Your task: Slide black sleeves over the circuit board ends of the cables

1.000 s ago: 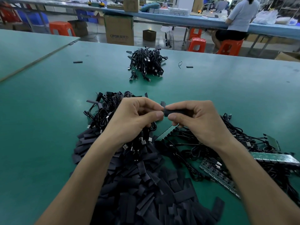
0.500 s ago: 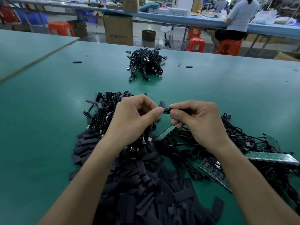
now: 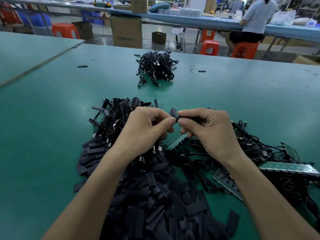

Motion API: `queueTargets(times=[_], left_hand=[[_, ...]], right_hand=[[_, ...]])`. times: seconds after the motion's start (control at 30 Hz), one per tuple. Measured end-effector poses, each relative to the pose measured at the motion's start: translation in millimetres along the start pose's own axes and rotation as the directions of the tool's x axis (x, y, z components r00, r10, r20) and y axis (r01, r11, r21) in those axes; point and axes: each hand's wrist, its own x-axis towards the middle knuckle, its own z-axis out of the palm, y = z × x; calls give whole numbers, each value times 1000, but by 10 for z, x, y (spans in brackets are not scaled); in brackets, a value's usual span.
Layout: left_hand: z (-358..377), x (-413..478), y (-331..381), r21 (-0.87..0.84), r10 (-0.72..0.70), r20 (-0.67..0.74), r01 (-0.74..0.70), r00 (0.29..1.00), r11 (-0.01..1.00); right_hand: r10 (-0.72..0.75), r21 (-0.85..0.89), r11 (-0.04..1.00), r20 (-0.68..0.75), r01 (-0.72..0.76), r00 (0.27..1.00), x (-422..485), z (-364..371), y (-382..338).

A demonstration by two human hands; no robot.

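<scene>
Both hands meet above the green table (image 3: 52,135). My right hand (image 3: 207,132) pinches a black sleeve (image 3: 186,118) between thumb and forefinger. My left hand (image 3: 147,130) has its thumb and fingers curled at the sleeve's left end; what it holds is hidden by the fingers. Under my forearms lies a large heap of flat black sleeves (image 3: 155,201). Tangled black cables (image 3: 117,115) lie behind my left hand. More cables with green circuit boards (image 3: 284,168) lie under my right wrist.
A separate bundle of black cables (image 3: 156,68) lies farther back in the middle of the table. Two loose black pieces (image 3: 82,66) (image 3: 201,71) lie near it. Beyond the table's far edge stand cardboard boxes (image 3: 127,31), orange stools (image 3: 209,47) and a seated person (image 3: 254,19).
The hands stay close together with only small finger shifts. The sleeve between my right thumb and forefinger shows a little more at its left tip than half a second ago.
</scene>
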Motion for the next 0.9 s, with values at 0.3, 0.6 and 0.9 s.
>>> queueTargets(times=[0.3, 0.6, 0.9], left_hand=[[16, -17, 50, -146, -30, -32, 25, 999, 989], [48, -20, 43, -165, -22, -67, 11, 998, 986], [35, -46, 80, -95, 44, 8, -43, 999, 995]], right_hand=[[-3, 112, 993, -301, 39, 954, 2, 111, 18], [9, 113, 993, -289, 25, 957, -26, 253, -43], [64, 46, 997, -178, -57, 982, -8, 199, -136]])
